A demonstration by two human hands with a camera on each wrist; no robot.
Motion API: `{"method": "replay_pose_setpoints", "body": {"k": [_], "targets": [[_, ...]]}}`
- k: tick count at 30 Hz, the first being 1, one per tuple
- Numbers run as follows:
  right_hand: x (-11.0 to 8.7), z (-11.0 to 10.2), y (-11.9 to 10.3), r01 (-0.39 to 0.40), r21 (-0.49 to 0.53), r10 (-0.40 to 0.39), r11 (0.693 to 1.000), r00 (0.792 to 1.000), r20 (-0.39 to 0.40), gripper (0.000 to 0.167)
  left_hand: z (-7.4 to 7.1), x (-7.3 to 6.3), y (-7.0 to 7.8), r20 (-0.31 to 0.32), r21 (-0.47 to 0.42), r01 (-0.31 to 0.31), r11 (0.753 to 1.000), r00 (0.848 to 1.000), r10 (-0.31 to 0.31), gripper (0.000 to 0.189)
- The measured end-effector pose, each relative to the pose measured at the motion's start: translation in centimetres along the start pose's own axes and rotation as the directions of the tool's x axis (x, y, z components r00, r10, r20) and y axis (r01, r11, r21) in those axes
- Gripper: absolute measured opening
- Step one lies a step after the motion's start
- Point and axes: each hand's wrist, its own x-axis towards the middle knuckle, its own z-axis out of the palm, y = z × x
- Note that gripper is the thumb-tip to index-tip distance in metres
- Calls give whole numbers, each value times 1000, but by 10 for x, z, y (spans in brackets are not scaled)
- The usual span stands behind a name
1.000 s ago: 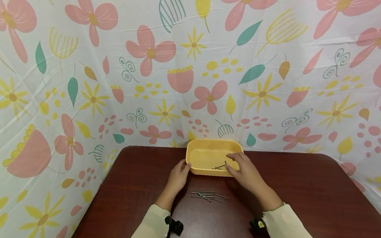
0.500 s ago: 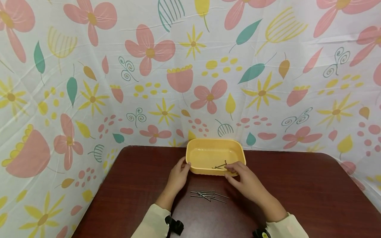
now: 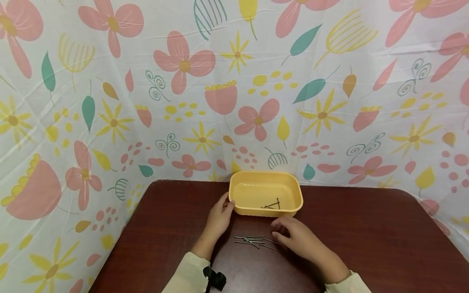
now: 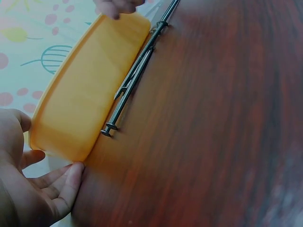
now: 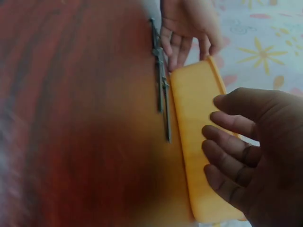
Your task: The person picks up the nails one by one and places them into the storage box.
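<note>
Glossy dark reddish-brown table (image 3: 381,240) before a white floral-print cloth backdrop (image 3: 234,91), slightly creased

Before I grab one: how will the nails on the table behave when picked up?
Probably stiff: the nails look straight and metallic. Likely to roll only unevenly if pushed, as the heads look wider than the rest. Lifting one may shift others, since several lie crossed on the table.

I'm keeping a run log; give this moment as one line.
left hand: holds box, left end; right hand: holds nothing, near nails on table; box contents: more nails
</note>
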Motion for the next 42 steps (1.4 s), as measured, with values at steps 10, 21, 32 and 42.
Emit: {"method": "replay_pose_setpoints", "body": {"k": [10, 21, 32, 42], "targets": [[-3, 3, -1, -28, -41, 31, 999, 996, 85, 13, -2, -3, 3, -9, 1, 3, 1000, 1000, -3, 58], [-5, 6, -3, -14, -55, 19, 998, 995, 100, 13, 0, -2, 0, -40, 41, -53, 998, 998, 55, 52], [-5, 6, 0, -40, -60, 47, 997, 993, 113, 15, 0, -2, 1, -39, 53, -46, 998, 998, 48, 52], [-4, 6, 1, -62, -80, 71, 995, 991, 116, 17, -1, 0, 1, -36, 57, -41, 998, 998, 43, 53]]}}
